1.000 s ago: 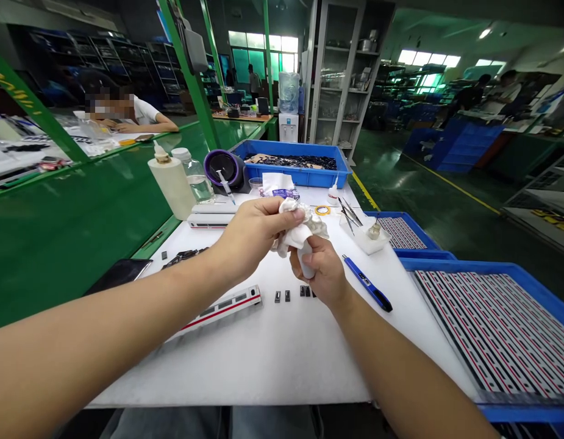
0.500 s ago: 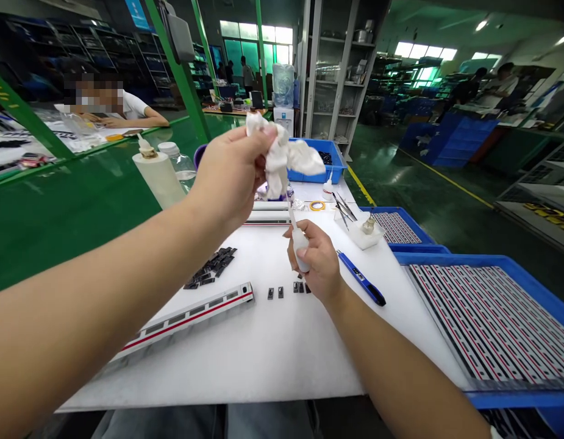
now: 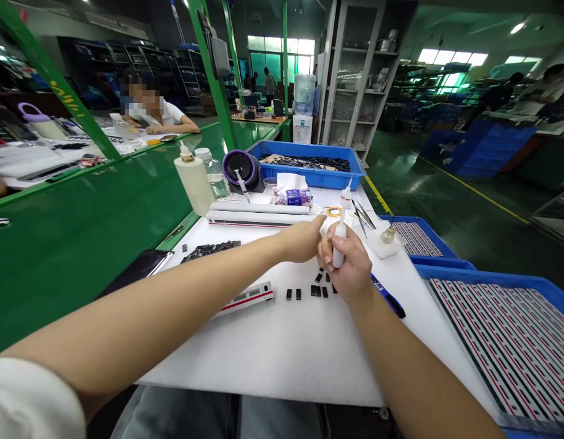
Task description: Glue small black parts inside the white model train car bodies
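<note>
My right hand (image 3: 348,262) grips a small white squeeze bottle (image 3: 339,247), held upright with its thin tip upward. In front of it stands another white dropper bottle (image 3: 345,196), partly overlapped in view. My left hand (image 3: 304,239) reaches across beside the right hand, its fingers closed and partly hidden. A bit of crumpled white tissue (image 3: 328,223) shows at its fingertips. Small black parts (image 3: 318,291) lie in a row below the hands. A white train-car body with a red stripe (image 3: 252,297) lies under my left forearm.
A pile of black pieces (image 3: 211,249) sits left of the hands. A blue utility knife (image 3: 388,297) and tweezers (image 3: 364,214) lie on the right. Long white striped parts (image 3: 258,218), a tissue pack (image 3: 293,194) and a blue bin (image 3: 321,178) are behind. A blue tray (image 3: 492,272) stands right.
My left hand has come down with the white tissue, from high in front to beside my right hand. The right hand keeps the squeeze bottle. The view has shifted left.
</note>
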{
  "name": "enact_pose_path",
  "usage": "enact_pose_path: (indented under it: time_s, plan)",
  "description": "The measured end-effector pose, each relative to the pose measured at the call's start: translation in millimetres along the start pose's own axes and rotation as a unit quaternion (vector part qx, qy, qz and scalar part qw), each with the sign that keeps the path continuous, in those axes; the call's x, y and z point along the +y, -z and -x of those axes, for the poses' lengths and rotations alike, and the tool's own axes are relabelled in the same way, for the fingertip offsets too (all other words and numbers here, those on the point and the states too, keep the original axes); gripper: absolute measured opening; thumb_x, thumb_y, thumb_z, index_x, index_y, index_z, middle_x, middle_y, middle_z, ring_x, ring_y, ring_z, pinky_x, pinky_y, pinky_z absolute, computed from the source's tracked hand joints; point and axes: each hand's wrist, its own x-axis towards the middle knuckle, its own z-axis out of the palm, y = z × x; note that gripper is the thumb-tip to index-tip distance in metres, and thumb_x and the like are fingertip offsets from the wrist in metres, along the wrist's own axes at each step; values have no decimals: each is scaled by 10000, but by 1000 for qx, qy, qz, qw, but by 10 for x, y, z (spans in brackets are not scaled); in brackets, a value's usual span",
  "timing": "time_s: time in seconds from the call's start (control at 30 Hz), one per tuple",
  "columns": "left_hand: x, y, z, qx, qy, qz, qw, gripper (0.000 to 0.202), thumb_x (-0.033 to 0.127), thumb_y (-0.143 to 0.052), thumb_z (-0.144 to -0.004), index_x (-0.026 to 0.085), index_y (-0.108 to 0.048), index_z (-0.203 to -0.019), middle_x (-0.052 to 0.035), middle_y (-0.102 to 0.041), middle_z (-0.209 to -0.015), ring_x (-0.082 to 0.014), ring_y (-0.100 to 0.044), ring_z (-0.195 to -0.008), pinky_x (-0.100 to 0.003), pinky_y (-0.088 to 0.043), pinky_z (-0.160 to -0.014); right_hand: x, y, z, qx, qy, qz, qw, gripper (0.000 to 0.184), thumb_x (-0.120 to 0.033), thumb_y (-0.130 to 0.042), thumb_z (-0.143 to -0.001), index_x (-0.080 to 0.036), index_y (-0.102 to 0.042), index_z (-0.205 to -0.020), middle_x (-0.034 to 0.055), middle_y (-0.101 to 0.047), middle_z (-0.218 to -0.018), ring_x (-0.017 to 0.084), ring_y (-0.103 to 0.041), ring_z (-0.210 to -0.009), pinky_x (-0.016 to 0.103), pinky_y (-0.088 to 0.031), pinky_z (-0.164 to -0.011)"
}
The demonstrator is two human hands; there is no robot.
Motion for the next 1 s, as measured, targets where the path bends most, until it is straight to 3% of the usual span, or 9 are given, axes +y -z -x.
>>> enact_pose_path:
  time_s: [0.1, 0.2, 0.33, 0.47, 0.57, 0.7, 0.87, 1.0]
  plan:
    - [81, 291, 171, 10, -19, -38, 999, 172, 273, -649, -769, 205, -713, -914, -34, -717, -771, -209, -628, -748, -287, -420, -685, 15, -4, 14, 7, 2, 35, 999, 145, -337, -594, -801, -207, -530, -795, -55, -467, -507, 96, -365, -440, 230, -236, -423]
    - [172, 486, 385, 75, -17, -31, 997, 227, 369, -585, -847, 191, -724, -825, -39, -700, -783, -184, -589, -706, -293, -413, -647, 36, -48, 55, 16, 6, 123, 992, 175, -362, -630, -821, -192, -591, -829, -37, -512, -555, 103, -399, -492, 247, -294, -473]
    - [295, 518, 623, 137, -11, 129, 982, 255, 344, -663, -803, 177, -724, -987, -52, -714, -982, -188, -611, -843, -298, -462, -743, 84, -131, 130, -9, 7, 249, 968, 235, -415, -672, -810, -186, -626, -835, -16, -566, -618, 123, -468, -559, 265, -362, -537]
    - [346, 487, 700, 160, 40, 209, 964, 220, 391, -738, -755, 175, -716, -788, -18, -678, -783, -159, -566, -729, -287, -440, -678, 112, -174, 171, -34, -14, 305, 952, 272, -444, -685, -801, -181, -639, -856, -3, -602, -647, 140, -505, -579, 276, -386, -546]
    - [313, 489, 691, 158, 64, 267, 949, 214, 376, -789, -702, 185, -700, -736, 11, -618, -697, -129, -497, -654, -275, -390, -621, 99, -191, 175, -24, -4, 329, 944, 271, -444, -684, -807, -184, -644, -870, 2, -610, -671, 152, -530, -620, 281, -403, -573]
    - [225, 536, 669, 116, 67, 339, 931, 237, 358, -822, -658, 181, -665, -670, 25, -574, -659, -114, -450, -641, -275, -352, -629, 68, -215, 169, -28, 24, 357, 933, 237, -421, -678, -819, -190, -643, -861, 0, -614, -706, 150, -529, -642, 285, -417, -601]
    - [209, 664, 670, 82, 60, 303, 948, 223, 353, -816, -652, 180, -675, -627, 17, -563, -619, -124, -452, -636, -289, -340, -635, 64, -209, 161, -42, 29, 354, 934, 230, -416, -672, -830, -195, -651, -888, -9, -597, -697, 137, -509, -608, 276, -402, -568]
    - [271, 771, 697, 95, 60, 268, 957, 198, 348, -816, -642, 188, -702, -621, 5, -591, -617, -129, -467, -621, -290, -338, -611, 66, -194, 169, -49, 36, 352, 934, 210, -399, -672, -834, -199, -655, -894, -14, -596, -696, 132, -504, -604, 271, -400, -565]
